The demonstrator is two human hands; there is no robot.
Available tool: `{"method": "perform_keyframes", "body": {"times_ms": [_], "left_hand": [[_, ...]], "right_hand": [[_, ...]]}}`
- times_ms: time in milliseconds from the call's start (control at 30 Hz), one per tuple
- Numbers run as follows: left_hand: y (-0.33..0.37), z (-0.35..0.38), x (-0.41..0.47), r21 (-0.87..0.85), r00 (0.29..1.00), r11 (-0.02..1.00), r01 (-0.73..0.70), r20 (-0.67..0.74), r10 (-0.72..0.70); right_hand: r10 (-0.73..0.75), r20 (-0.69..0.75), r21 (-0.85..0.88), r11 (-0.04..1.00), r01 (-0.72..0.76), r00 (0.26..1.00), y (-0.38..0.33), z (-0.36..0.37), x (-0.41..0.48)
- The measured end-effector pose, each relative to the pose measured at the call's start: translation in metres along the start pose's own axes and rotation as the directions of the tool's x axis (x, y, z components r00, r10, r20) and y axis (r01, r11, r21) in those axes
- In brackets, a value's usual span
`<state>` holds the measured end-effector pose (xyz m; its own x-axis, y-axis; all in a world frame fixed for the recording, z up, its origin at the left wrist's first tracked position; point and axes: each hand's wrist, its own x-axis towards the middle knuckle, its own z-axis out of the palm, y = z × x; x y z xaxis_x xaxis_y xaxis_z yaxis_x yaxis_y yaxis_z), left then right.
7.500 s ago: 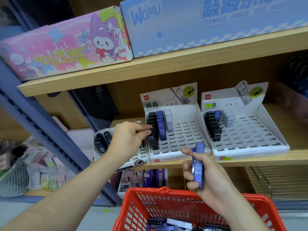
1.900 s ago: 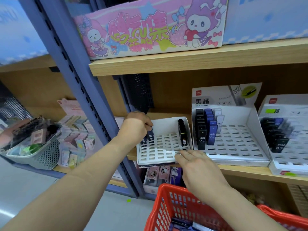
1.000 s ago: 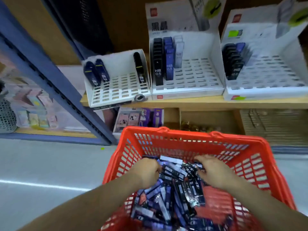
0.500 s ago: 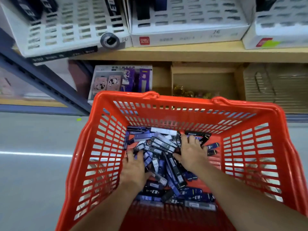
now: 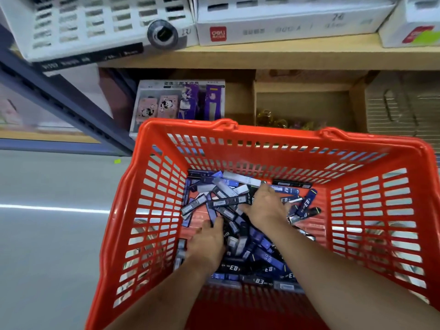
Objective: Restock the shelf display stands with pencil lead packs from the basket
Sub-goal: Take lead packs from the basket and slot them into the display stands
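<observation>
1. Down inside the red basket (image 5: 371, 141), both hands are working palm-down in a loose heap of pencil lead packs (image 5: 258, 248).
2. The left hand (image 5: 207, 241) is digging into the near left part of the heap. Its fingertips are buried among the packs, and it is not possible to tell whether it is pinching one.
3. The right hand (image 5: 264, 206) is lying flat further in, with its fingers stretched and slightly spread over the packs, gripping nothing that shows.
4. The packs are lying criss-crossed over the basket floor. They are slim, flat, hard-looking cases in dark blue, black and pale grey.
5. They are probably very light and stiff, with glossy faces that may be sliding over one another. The leads inside are likely brittle, so gentle handling is looking wise. The best hold seems to be a pinch across the two long edges near the middle.
6. A pale pack (image 5: 238, 179) is showing "HB". A dark blue pack (image 5: 307, 206) is showing bold white letters resembling "E0".
7. Above the basket, two white slotted display stands are sitting on a wooden shelf (image 5: 262, 55).
   - The left stand (image 5: 95, 22) is carrying a round grey tag (image 5: 162, 34) on its front.
   - The middle stand (image 5: 285, 28) is showing a red "deli" logo (image 5: 217, 34) and a handwritten "74". Its other print is too blurred to read.
8. Below the shelf, a box (image 5: 181, 101) of pink and purple items is showing Chinese characters too blurred to read.
</observation>
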<state>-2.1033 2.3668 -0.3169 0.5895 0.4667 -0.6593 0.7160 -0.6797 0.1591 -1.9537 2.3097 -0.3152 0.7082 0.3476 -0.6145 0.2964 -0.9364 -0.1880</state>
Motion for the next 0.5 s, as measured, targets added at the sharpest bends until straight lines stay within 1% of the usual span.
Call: {"method": "perform_keyframes", "body": {"times_ms": [100,167,233,267,300,333,367,400,433,467,500], "left_hand": [[-0.002,-0.003,0.004,-0.095,0.999,0.995,-0.023,-0.025,0.020],[-0.007,-0.007,0.007,-0.238,1.000,0.971,0.025,0.003,-0.025],[-0.014,-0.017,0.008,-0.438,0.989,0.889,0.132,0.111,-0.092],[-0.016,-0.023,0.008,-0.536,0.978,0.821,0.195,0.167,-0.123],[-0.018,-0.031,0.008,-0.650,0.965,0.716,0.256,0.218,-0.148],[-0.019,-0.038,0.007,-0.765,0.946,0.556,0.324,0.283,-0.161],[-0.017,-0.047,0.006,-0.852,0.925,0.361,0.380,0.349,-0.150],[-0.015,-0.053,0.005,-0.895,0.912,0.183,0.408,0.391,-0.120],[-0.011,-0.060,0.004,-0.912,0.912,0.058,0.407,0.401,-0.086],[-0.008,-0.066,0.004,-0.921,0.918,-0.027,0.389,0.390,-0.066],[-0.003,-0.073,0.003,-0.928,0.929,-0.095,0.360,0.366,-0.055]], "right_hand": [[-0.100,0.046,0.074,0.993,0.097,0.994,-0.002,0.008,-0.001],[-0.170,0.111,0.083,0.983,0.162,0.979,-0.001,0.013,-0.005],[-0.217,0.151,0.090,0.974,0.206,0.964,0.001,0.015,-0.006],[-0.229,0.172,0.128,0.970,0.209,0.958,0.003,0.012,-0.007],[-0.226,0.197,0.192,0.963,0.188,0.954,0.005,0.008,-0.007],[-0.210,0.228,0.297,0.945,0.138,0.951,0.007,0.001,-0.009],[-0.188,0.257,0.435,0.898,0.060,0.948,0.008,-0.007,-0.012],[-0.164,0.297,0.593,0.804,-0.047,0.941,0.008,-0.017,-0.017],[-0.155,0.351,0.733,0.659,-0.169,0.924,0.007,-0.026,-0.023],[-0.161,0.404,0.818,0.504,-0.277,0.901,0.005,-0.036,-0.032],[-0.175,0.443,0.849,0.396,-0.349,0.879,0.001,-0.045,-0.041]]}}
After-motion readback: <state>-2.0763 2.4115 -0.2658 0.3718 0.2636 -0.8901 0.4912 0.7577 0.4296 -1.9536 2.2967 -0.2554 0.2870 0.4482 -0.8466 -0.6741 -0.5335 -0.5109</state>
